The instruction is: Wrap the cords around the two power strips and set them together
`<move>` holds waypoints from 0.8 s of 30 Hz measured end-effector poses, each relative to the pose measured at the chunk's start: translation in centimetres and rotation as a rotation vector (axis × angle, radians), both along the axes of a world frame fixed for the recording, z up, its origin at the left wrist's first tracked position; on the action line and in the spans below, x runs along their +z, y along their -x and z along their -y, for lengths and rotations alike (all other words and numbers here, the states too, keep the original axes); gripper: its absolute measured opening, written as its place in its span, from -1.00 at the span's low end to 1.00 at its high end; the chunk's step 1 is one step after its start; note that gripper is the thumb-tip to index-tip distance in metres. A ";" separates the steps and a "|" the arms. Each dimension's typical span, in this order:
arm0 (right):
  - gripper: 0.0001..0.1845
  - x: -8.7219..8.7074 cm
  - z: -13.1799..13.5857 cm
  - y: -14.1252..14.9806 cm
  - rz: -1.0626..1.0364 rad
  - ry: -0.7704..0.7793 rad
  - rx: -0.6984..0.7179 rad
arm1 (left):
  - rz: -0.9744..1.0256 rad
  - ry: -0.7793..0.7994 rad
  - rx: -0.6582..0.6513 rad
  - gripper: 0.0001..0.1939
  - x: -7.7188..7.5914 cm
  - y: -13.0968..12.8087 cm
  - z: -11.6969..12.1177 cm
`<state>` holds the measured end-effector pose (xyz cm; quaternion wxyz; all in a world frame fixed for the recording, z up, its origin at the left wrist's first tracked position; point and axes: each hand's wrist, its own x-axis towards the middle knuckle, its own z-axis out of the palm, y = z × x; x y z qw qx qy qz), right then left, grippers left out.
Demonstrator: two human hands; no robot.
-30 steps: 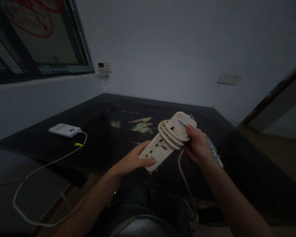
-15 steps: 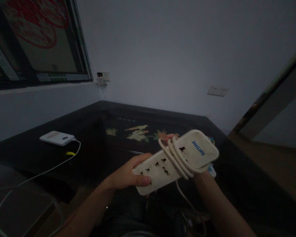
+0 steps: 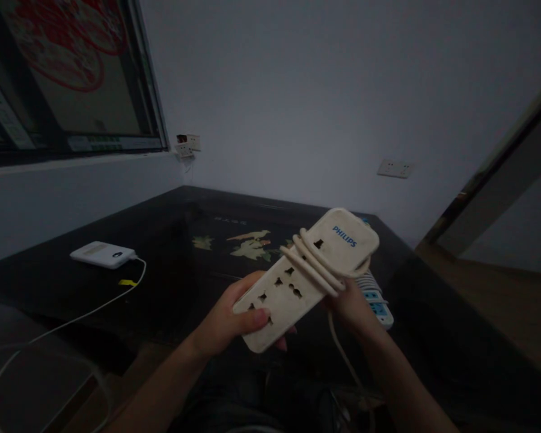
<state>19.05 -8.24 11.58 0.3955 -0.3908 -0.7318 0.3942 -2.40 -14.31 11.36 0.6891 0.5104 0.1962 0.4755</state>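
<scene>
A white power strip (image 3: 282, 294) marked PHILIPS is held tilted above the dark table, its far end raised to the right. My left hand (image 3: 234, 313) grips the near end, thumb on the socket face and fingers beneath. Several turns of its white cord (image 3: 318, 264) wrap around the strip near the labelled end. Close against the lower side of these turns, my right hand (image 3: 354, 307) is closed on the cord, its fingers partly hidden behind the strip. The loose cord hangs down from there toward my lap.
A second power strip (image 3: 376, 307), white and blue with its cord wound round it, lies on the table (image 3: 198, 216) at right. To the left are a white power bank (image 3: 103, 255) with a cable and a yellow tag (image 3: 127, 282). Wall sockets (image 3: 394, 169) sit behind.
The strip has shifted left and slightly up. My right hand has come from behind the strip to its lower side beside the cord turns, uncovering more of the second strip.
</scene>
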 end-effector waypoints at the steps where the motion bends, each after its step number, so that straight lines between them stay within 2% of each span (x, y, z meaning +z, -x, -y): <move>1: -0.61 0.1 0.2 -0.2 -0.040 0.071 -0.008 | 0.008 -0.001 0.027 -0.42 0.2 0.0 0.0; 3: -0.61 0.3 0.6 -0.6 -0.075 0.192 -0.006 | 0.015 0.006 0.089 -0.45 0.7 0.0 -0.2; 5: -0.61 0.5 1.3 -1.1 -0.015 0.218 0.009 | -0.007 0.009 0.168 -0.46 1.0 0.2 -0.7; 8: -0.61 0.7 2.6 -1.9 0.127 0.153 -0.015 | -0.097 -0.005 0.314 -0.45 0.9 0.9 -2.1; 11: -0.63 1.0 4.0 -2.6 0.268 0.082 -0.053 | -0.262 -0.037 0.446 -0.46 0.1 1.7 -4.0; 15: -0.70 2.3 6.1 -3.4 0.423 -0.012 -0.090 | -0.516 -0.140 0.585 -0.49 -0.9 2.8 -6.0; 19: -0.70 4.2 7.8 -4.0 0.519 -0.072 -0.077 | -0.693 -0.212 0.594 -0.51 -0.8 3.6 -6.3; 22: -0.71 5.6 8.5 -4.1 0.563 -0.175 -0.069 | -0.809 -0.286 0.509 -0.55 -0.2 3.8 -5.9; 24: -0.73 6.6 8.4 -4.1 0.580 -0.300 -0.108 | -0.865 -0.360 0.437 -0.56 0.2 3.8 -5.7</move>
